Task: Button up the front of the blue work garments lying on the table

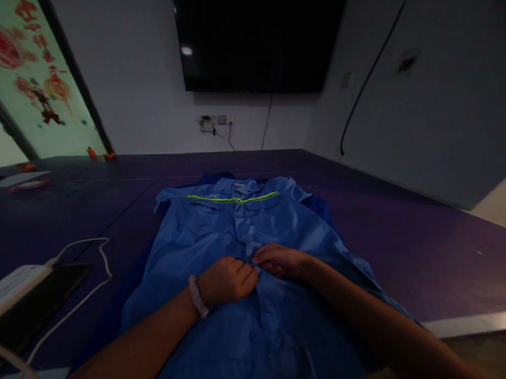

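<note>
A blue work shirt point(221, 225) with a yellow reflective stripe across the chest lies flat, front up, on a dark purple table point(408, 243). My left hand point(226, 279), with a pale bead bracelet on the wrist, pinches the shirt's front placket at mid-chest. My right hand point(280, 261) meets it from the right, fingers closed on the same placket edge. The fingertips of both hands touch at the shirt's centre line. What is between the fingers is too dark to make out.
A white power strip point(12, 285) with a white cable and a dark phone point(42, 299) lie at the left near the table's edge. A black screen point(262, 36) hangs on the far wall. The table's front edge runs just below my forearms.
</note>
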A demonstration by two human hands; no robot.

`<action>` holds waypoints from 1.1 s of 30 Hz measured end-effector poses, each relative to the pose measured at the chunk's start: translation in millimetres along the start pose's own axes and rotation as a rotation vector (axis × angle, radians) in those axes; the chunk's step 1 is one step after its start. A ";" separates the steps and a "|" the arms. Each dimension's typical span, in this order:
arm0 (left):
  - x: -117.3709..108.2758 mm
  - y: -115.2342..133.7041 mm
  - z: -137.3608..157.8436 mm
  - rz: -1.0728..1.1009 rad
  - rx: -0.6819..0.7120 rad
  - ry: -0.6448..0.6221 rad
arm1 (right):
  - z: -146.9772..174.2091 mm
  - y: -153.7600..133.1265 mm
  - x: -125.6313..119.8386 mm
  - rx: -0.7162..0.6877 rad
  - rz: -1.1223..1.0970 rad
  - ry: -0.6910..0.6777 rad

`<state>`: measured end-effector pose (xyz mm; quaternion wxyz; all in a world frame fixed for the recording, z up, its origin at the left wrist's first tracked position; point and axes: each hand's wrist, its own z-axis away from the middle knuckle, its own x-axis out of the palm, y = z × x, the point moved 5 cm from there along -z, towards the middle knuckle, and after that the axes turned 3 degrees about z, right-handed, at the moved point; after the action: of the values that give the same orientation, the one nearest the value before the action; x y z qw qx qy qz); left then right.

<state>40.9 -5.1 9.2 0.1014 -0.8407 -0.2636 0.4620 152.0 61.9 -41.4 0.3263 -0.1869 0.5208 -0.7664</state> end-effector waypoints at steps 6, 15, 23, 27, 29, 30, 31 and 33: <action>0.5 -14.2 -2.9 0.193 -0.145 -0.148 | 1.5 -9.0 -8.6 -0.071 0.240 0.176; -42.1 28.2 8.6 0.371 -0.604 -0.536 | 91.1 -24.1 38.4 -0.279 0.776 0.673; -28.8 57.5 24.4 0.489 -0.915 -0.494 | 104.2 18.4 94.8 -0.145 0.852 0.784; -27.2 60.5 25.7 0.567 -0.966 -0.484 | 103.1 18.8 103.5 -0.072 0.912 0.794; -26.7 61.5 27.8 0.582 -0.995 -0.477 | 104.2 18.4 104.1 -0.060 0.928 0.792; -26.3 62.1 28.7 0.584 -1.003 -0.466 | 104.6 18.2 103.9 -0.065 0.928 0.774; -25.8 62.7 29.2 0.587 -1.007 -0.450 | 105.0 17.8 103.1 -0.078 0.922 0.748; -24.1 63.9 29.7 0.598 -1.009 -0.413 | 105.9 16.6 100.4 -0.119 0.896 0.689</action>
<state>28.2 -74.0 -16.2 -0.4952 -0.7159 -0.2167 0.4420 151.5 -83.5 -21.1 0.4197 0.2949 0.6680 -0.5391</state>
